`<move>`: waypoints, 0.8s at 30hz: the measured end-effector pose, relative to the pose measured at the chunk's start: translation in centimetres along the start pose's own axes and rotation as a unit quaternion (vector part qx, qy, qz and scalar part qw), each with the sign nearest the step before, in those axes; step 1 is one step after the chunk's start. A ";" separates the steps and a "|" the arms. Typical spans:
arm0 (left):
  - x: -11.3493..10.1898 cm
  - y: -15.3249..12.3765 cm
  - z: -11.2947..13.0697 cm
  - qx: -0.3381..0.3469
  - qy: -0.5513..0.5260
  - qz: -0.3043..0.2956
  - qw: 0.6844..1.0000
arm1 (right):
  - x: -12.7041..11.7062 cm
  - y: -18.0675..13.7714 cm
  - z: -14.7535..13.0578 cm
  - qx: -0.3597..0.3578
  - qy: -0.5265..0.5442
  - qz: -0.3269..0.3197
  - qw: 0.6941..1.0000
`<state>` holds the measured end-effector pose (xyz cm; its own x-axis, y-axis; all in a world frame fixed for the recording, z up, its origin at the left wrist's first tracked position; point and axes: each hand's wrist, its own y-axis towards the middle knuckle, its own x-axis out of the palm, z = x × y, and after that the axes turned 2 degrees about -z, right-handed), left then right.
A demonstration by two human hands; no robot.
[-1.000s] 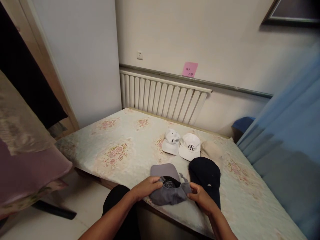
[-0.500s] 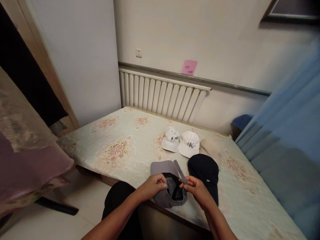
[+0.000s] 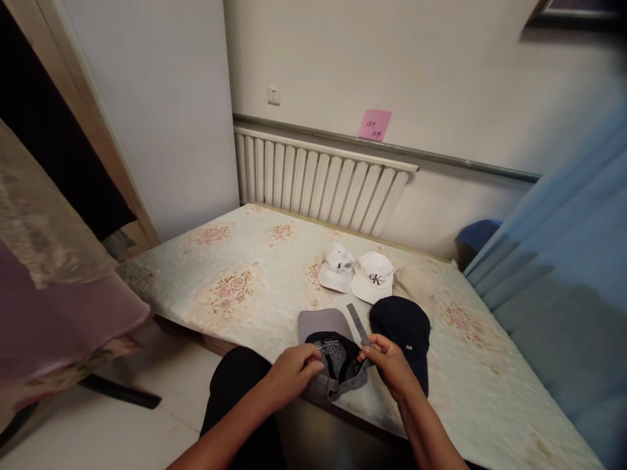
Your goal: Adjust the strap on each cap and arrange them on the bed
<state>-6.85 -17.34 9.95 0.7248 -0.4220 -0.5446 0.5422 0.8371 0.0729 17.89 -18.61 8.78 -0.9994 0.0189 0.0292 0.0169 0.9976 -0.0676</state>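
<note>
A grey baseball cap (image 3: 326, 324) lies upside down at the bed's near edge, its brim pointing away from me and its dark lining showing. My left hand (image 3: 294, 371) is closed on the cap's left rim, thumb and fingers bent together; its fingertips are partly hidden. Between the thumb and fingers of my right hand (image 3: 389, 365) is the cap's grey strap (image 3: 358, 323), whose free end sticks up and away. Just right of the grey cap lies a navy cap (image 3: 399, 323), close behind my right hand.
Farther back on the flowered bed (image 3: 264, 287) sit a white cap with a small dark logo (image 3: 337, 267), a white cap lettered CK (image 3: 373, 277) and a beige cap (image 3: 414, 282). A radiator (image 3: 318, 179) lines the wall; a blue curtain (image 3: 553, 274) hangs at right.
The strap's free end has shifted slightly up and right with my right hand. The grey cap's back edge has tilted, so more of its inside and back opening shows.
</note>
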 end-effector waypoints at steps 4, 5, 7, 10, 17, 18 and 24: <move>0.3 -0.9 1.6 0.033 0.056 -0.059 0.996 | 0.1 0.2 0.1 0.004 -0.004 -0.002 1.000; 0.5 -1.0 1.9 0.037 0.062 -0.070 0.995 | 0.1 0.2 0.1 0.004 -0.005 -0.002 1.000; 0.9 -1.1 2.3 0.039 0.070 -0.088 0.993 | 0.1 0.1 0.0 0.003 -0.009 -0.001 1.000; 1.6 -1.2 2.3 0.037 0.073 -0.092 0.992 | 0.0 0.0 -0.2 0.000 -0.013 0.006 1.000; 2.4 -0.4 1.5 0.026 0.041 -0.028 0.998 | 0.3 -0.3 -0.8 0.002 0.022 0.003 1.000; 2.5 -0.3 1.4 0.026 0.037 -0.023 0.999 | 0.3 -0.3 -0.9 0.002 0.030 0.003 1.000; 3.1 -0.3 0.6 0.049 0.046 0.022 0.997 | 0.6 0.0 -1.5 -0.001 0.047 -0.005 0.999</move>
<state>-4.55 -19.08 8.75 0.7088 -0.3480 -0.6136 0.5529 0.8143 0.1769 17.37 -18.54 10.32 -0.9924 0.0155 0.1225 0.0077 0.9979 -0.0642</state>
